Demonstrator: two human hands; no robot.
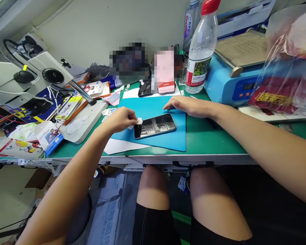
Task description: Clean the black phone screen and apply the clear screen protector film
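A smartphone (155,126) with a dark, reflective face lies flat on the blue mat (175,144), tilted slightly across it. At the phone's left end, my left hand (122,119) pinches a small white wipe (139,120) between thumb and fingertips, touching or just over the phone's edge. My right hand (185,104) lies palm down by the mat's right side, beyond the phone. Its fingers stretch out to the left, apart from the phone, and I see nothing held in them. The underside of that hand is hidden.
A microscope stand (76,131) rises at left, beside a box (49,136) and a plastic bottle (15,147). Behind the mat are more phones (166,87). A red-capped water bottle (199,64), a blue heating plate machine (220,80) and a plastic bag (275,93) stand at right.
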